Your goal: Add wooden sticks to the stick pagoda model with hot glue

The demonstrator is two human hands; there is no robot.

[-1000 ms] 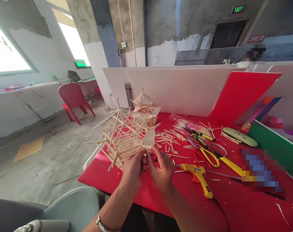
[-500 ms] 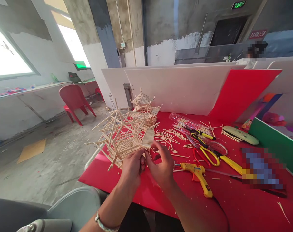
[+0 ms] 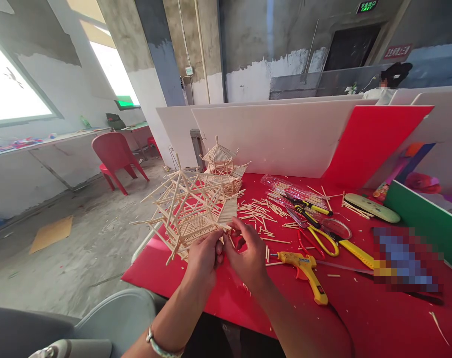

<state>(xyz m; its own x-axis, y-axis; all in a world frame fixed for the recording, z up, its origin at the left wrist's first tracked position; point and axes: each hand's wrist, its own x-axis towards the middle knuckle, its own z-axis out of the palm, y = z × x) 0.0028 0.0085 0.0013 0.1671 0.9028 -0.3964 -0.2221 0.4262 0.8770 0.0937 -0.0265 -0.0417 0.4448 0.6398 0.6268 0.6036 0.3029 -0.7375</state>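
Observation:
A pavilion model built of thin wooden sticks (image 3: 190, 214), its roof an open frame, stands at the front left of the red table. My left hand (image 3: 205, 251) is closed at the model's near edge, thumb and fingers pinched together. Beside it my right hand (image 3: 246, 251) is closed too, its fingertips at the same lower corner. Whatever sits between the fingertips is too small or hidden to make out. Just right of my right hand lies a yellow glue gun (image 3: 303, 268), its nozzle towards the hand.
Behind stands a second stick pavilion (image 3: 221, 164) with a covered roof. Loose sticks (image 3: 257, 211), pliers (image 3: 308, 211), yellow-handled scissors (image 3: 324, 241), a tape roll (image 3: 336, 228) and a green case (image 3: 371, 208) lie to the right. White boards (image 3: 270, 136) border the back; a person (image 3: 388, 87) is beyond.
My right hand has shifted very slightly left, its fingers drawn a little closer to the model's corner. My left hand and the model hold nearly the same place.

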